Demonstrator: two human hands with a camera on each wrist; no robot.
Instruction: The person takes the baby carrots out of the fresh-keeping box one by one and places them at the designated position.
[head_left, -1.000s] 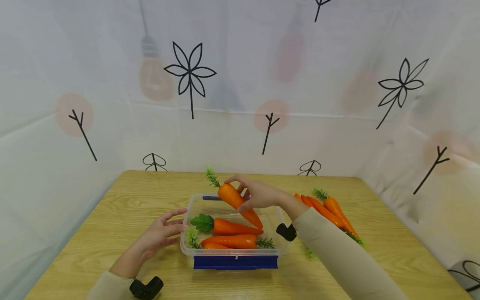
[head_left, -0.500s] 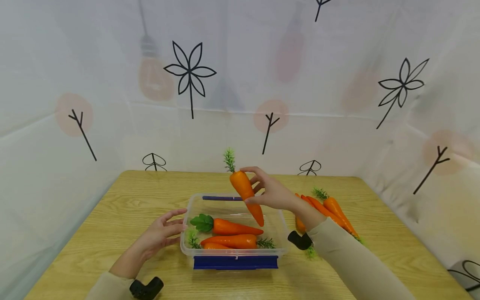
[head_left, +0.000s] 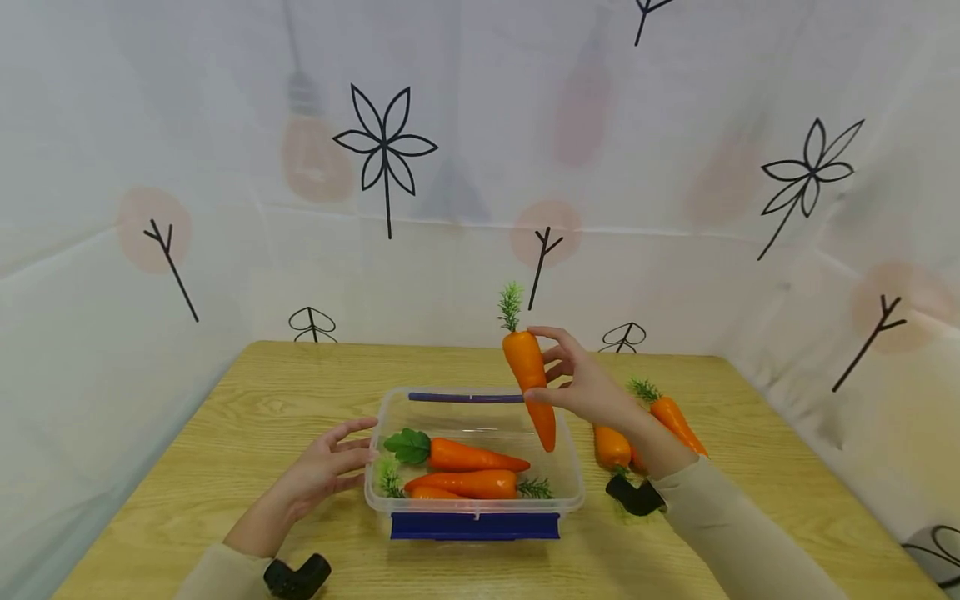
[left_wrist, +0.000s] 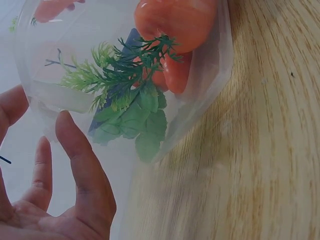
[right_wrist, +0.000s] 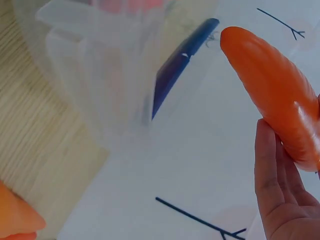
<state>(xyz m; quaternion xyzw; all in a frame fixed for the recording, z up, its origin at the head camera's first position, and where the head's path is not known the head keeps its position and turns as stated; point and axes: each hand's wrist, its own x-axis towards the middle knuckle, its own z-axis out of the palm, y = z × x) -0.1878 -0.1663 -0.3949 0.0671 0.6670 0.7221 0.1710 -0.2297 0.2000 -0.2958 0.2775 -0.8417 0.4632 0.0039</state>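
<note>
Where a wooden table point(head_left: 217, 433) bears a clear container point(head_left: 474, 506), two sleeved arms point(head_left: 738, 533) reach in from the near side. The left hand point(head_left: 318, 471) stands at the container's left wall, its fingers spread and gently bent. The right hand point(head_left: 588, 390) is raised above the container's right part, thumb and fingers pinching a carrot point(head_left: 524, 360), which slants tip down, its feathery green top point(head_left: 511, 307) upward.

Above the box point(head_left: 474, 505), free room at left, carrot point(head_left: 525, 361) in the way rightward.
</note>
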